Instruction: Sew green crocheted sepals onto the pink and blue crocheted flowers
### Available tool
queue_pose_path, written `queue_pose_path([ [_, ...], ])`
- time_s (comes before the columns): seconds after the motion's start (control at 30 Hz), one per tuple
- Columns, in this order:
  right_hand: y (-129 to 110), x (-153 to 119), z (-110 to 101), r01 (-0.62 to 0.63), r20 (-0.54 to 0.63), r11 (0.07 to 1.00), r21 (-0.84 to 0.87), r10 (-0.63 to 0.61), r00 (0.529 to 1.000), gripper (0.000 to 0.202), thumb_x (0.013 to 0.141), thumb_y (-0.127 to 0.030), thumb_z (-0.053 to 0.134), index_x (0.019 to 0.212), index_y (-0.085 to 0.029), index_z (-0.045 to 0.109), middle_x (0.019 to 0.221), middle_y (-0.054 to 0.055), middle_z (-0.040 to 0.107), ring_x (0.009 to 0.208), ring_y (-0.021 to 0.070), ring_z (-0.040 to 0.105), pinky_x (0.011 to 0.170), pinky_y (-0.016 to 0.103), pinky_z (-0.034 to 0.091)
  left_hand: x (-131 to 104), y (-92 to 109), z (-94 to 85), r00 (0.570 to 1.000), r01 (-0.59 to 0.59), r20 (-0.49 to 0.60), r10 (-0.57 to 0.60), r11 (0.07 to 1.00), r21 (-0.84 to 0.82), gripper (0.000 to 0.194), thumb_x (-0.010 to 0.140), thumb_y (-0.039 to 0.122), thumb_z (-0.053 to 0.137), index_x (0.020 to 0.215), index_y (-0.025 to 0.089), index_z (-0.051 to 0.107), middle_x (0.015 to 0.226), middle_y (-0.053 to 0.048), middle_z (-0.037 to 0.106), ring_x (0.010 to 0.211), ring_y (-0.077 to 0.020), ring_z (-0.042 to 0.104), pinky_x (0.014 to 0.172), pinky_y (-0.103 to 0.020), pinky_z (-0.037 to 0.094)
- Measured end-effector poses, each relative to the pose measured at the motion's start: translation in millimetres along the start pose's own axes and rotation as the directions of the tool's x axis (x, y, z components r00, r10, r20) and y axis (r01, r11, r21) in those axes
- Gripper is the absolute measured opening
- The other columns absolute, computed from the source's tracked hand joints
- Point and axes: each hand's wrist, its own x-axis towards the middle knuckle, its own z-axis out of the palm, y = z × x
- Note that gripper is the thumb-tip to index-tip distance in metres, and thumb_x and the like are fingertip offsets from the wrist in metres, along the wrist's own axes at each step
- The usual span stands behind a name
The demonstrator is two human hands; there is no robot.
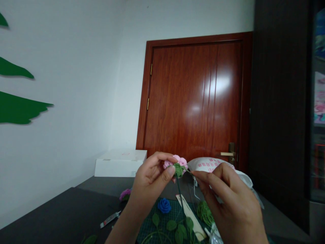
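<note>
Between the thumb and fingers of my left hand [157,174] is a pink crocheted flower [181,160] with a green crocheted base [178,170] facing me. A thin dark green stem [179,189] hangs down from that base. My right hand [225,193], closed in a pinch, holds a thin greenish strand [188,170] that runs to the base's right side. I cannot tell whether it is yarn or a needle. Beneath the hands, a blue crocheted rose [164,205] and green crocheted leaves [179,231] lie on a green cutting mat [149,223].
A pale ruler-like strip [194,218] and a bundle of green yarn [205,213] lie at right. Behind stand a white box [119,164] and a white bag with pink print [209,163]. A purple flower [125,194] and a small tube-like item [110,219] are at left.
</note>
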Motion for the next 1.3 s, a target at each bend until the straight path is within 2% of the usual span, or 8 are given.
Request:
queue_pose_path([
  [0.17,-4,2,7,-0.03,0.03,0.993,0.11,0.026,0.999,0.021,0.094,-0.011,0.054,0.106,-0.022,0.065,0.075,0.0,0.047,0.06,0.0141,0.053,0.052,0.026,0.041,2,2,2.8,0.997,0.002,-0.072,0.001,1.0,0.031,0.005,0.09,0.015,0.065,0.092,0.02,0.065,0.094,-0.002,0.071,0.091,-0.0128,0.069,0.078,-0.02,0.055],
  [0.33,-13,6,13,-0.183,0.076,0.924,0.336,0.167,0.983,0.015,0.094,-0.011,0.053,0.098,-0.022,0.064,0.08,0.001,0.055,0.07,0.015,0.056,0.061,0.027,0.044,2,6,4.1,0.992,0.013,-0.128,-0.006,0.998,0.061,0.001,0.092,0.017,0.061,0.092,0.018,0.061,0.091,-0.003,0.072,0.081,-0.0126,0.069,0.075,-0.023,0.056],
  [0.47,-19,6,20,-0.276,0.128,0.865,0.42,0.245,0.961,0.013,0.095,-0.014,0.053,0.093,-0.021,0.063,0.077,-0.001,0.054,0.068,0.0146,0.055,0.06,0.027,0.042,1,6,5.5,0.984,0.013,-0.176,-0.006,0.999,0.04,0.002,0.091,0.017,0.062,0.091,0.019,0.06,0.091,-0.003,0.072,0.079,-0.0129,0.069,0.074,-0.025,0.057],
  [0.7,-26,6,33,-0.312,0.11,0.785,0.535,0.302,0.947,0.012,0.096,-0.018,0.053,0.089,-0.021,0.063,0.076,-0.001,0.056,0.067,0.0144,0.056,0.06,0.025,0.042,-1,8,9.4,0.954,0.001,-0.3,0.009,0.999,0.033,0.005,0.085,0.015,0.066,0.085,0.017,0.062,0.09,-0.003,0.071,0.079,-0.0132,0.068,0.071,-0.023,0.056],
  [0.93,-31,6,43,-0.333,0.1,0.735,0.59,0.342,0.934,0.011,0.096,-0.021,0.054,0.09,-0.022,0.063,0.077,-0.001,0.057,0.071,0.0154,0.058,0.061,0.026,0.043,-1,13,11.0,0.947,0.014,-0.321,-0.025,0.999,-0.035,0.009,0.084,0.013,0.067,0.081,0.017,0.06,0.087,-0.002,0.07,0.081,-0.0136,0.069,0.069,-0.022,0.054],
  [1.13,-33,4,47,-0.34,0.055,0.721,0.604,0.388,0.92,0.01,0.094,-0.023,0.057,0.088,-0.022,0.066,0.074,-0.001,0.057,0.068,0.015,0.057,0.059,0.024,0.043,-3,13,11.0,0.958,0.018,-0.283,-0.043,0.996,-0.091,0.01,0.085,0.012,0.066,0.081,0.018,0.059,0.089,-0.001,0.068,0.08,-0.0114,0.067,0.071,-0.021,0.053],
  [1.3,-36,3,51,-0.346,0.032,0.702,0.623,0.419,0.907,0.013,0.094,-0.025,0.058,0.082,-0.021,0.063,0.068,-0.003,0.053,0.061,0.0136,0.052,0.055,0.024,0.04,-5,10,13.0,0.966,0.011,-0.256,-0.025,0.998,-0.056,0.009,0.086,0.015,0.066,0.083,0.018,0.058,0.091,-0.001,0.065,0.088,-0.0148,0.067,0.075,-0.025,0.052],
])
